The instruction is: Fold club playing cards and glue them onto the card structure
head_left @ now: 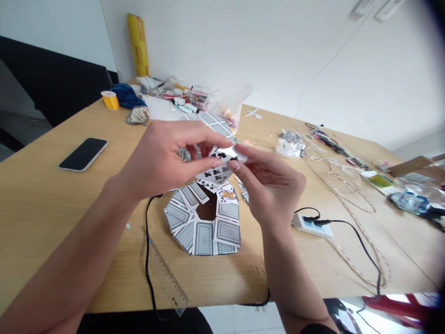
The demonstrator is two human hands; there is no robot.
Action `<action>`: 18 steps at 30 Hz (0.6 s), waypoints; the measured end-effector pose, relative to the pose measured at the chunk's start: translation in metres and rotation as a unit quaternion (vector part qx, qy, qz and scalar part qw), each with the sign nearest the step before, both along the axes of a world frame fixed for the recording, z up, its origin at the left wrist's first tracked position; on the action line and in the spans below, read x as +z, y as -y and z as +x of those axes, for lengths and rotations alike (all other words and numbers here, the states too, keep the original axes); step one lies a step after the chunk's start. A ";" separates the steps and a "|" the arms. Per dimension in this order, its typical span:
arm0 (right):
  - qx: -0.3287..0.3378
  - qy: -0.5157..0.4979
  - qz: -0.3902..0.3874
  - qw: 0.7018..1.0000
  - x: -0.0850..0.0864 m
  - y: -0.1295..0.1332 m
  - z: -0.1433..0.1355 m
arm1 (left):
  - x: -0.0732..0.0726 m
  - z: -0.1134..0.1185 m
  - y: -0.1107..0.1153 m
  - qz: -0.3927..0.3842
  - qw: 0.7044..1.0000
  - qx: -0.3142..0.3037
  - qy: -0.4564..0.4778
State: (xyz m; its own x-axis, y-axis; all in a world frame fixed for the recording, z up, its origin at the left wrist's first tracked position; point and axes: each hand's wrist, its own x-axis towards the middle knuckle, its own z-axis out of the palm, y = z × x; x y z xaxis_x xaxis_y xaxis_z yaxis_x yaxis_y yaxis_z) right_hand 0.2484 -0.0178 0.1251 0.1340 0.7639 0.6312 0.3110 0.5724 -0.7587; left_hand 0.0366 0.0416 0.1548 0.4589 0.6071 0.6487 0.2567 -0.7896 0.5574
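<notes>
Between my two hands is a playing card (218, 175) with black clubs on its face, held up above the table. My left hand (174, 155) pinches its upper left part between thumb and fingers. At the upper right corner, my right hand (269, 181) pinches the card, and a pale strip there looks bent or peeled. Below lies a ring of playing cards (203, 236), mostly grey backs outward, around a brown centre. A queen card (227, 194) lies face up on the ring's upper right. More grey-backed cards (217, 124) show behind my hands, partly hidden.
A phone (83, 154) lies at left, near a yellow tape roll (110, 100). A clear ruler (167, 273) and black cable are in front. At right are a power strip (313, 225), rope (351, 241) and loose clutter. A plastic bag (231, 104) stands behind.
</notes>
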 end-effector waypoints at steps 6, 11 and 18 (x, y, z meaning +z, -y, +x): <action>-0.005 -0.002 -0.004 1.000 -0.001 0.000 0.000 | -0.002 -0.001 -0.002 -0.031 0.999 0.011 -0.016; -0.017 -0.005 -0.011 1.000 -0.004 -0.002 0.001 | -0.002 -0.002 -0.002 -0.035 0.999 0.009 -0.021; 0.062 -0.068 -0.063 0.994 0.000 -0.003 0.003 | -0.002 -0.001 0.002 -0.004 1.000 0.029 0.004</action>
State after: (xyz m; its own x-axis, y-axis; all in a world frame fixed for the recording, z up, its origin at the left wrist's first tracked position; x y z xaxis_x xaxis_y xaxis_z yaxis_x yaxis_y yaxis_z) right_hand 0.2511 -0.0144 0.1251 0.1113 0.8518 0.5120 0.1347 0.4975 -0.8570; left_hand 0.0360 0.0395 0.1531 0.4174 0.6374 0.6477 0.2968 -0.7693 0.5658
